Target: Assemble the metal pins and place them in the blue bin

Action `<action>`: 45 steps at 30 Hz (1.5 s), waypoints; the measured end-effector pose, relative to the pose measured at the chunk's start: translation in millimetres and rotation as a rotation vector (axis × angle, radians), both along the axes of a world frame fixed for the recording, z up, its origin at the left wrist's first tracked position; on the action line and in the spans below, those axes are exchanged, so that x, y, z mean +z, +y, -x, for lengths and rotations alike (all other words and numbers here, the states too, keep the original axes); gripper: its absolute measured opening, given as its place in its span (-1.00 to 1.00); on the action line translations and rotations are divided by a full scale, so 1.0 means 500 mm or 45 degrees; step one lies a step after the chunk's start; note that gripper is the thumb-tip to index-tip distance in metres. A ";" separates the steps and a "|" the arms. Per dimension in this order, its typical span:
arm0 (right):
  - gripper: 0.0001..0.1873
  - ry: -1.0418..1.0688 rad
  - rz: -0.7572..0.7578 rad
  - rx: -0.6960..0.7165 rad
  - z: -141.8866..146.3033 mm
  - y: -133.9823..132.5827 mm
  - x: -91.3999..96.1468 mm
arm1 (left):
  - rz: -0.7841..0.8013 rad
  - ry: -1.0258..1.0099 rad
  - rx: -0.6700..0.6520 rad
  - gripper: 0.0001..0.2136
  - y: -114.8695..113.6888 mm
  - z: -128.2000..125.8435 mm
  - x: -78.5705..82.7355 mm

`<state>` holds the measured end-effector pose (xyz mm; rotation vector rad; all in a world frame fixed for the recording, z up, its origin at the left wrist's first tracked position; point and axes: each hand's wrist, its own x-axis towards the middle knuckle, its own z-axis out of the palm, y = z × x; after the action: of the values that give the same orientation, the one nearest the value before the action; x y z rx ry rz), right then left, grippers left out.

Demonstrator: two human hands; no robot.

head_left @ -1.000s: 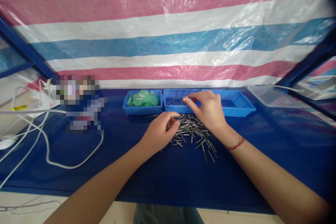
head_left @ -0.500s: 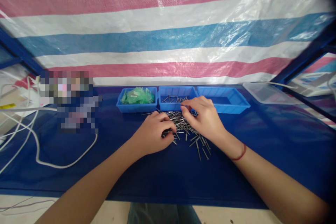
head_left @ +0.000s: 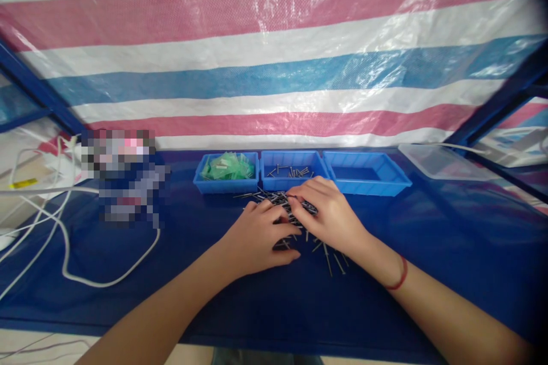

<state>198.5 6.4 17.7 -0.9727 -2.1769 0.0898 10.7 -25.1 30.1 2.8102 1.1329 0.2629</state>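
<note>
A loose pile of thin silver rivets [head_left: 277, 198], nail-like with long shanks, lies on the blue tabletop in front of the bins. My left hand [head_left: 257, 236] rests at the pile's left side, thumb and fingers apart, curved around some rivets. Over the pile's right side, my right hand [head_left: 323, 211] has thumb and index finger brought together at a thin rivet; the fingers cover most of it. Several rivets lie scattered below this hand. Just behind it, the middle blue bin [head_left: 295, 182] holds a few rivets.
The left blue bin [head_left: 226, 186] holds green plastic packets [head_left: 229, 166]. To the right stands another blue bin [head_left: 368, 187], beside a clear plastic lid [head_left: 432, 162]. White cables [head_left: 107, 282] loop over the left of the table. A striped sheet [head_left: 265, 77] hangs behind.
My left hand has opened wider, its thumb moving away from the fingers. My right hand has moved from the middle bin's front edge down into the pile. The view has tilted up slightly.
</note>
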 end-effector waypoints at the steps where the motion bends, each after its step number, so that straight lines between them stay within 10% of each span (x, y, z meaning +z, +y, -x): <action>1: -0.83 -0.002 0.009 -0.001 0.000 -0.001 0.002 | 0.006 -0.002 -0.013 -0.68 0.000 0.002 0.004; 36: -0.84 0.024 0.044 0.084 0.003 0.001 -0.002 | -0.034 0.111 0.000 -0.90 -0.005 -0.003 0.000; 45: -0.81 0.375 0.528 0.270 0.004 -0.009 0.008 | 0.153 -0.458 0.284 -0.83 0.006 -0.015 -0.014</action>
<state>196.6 1.9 21.9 -0.8772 -2.0139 0.7627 18.1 -22.2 23.3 2.4017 1.3177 0.6630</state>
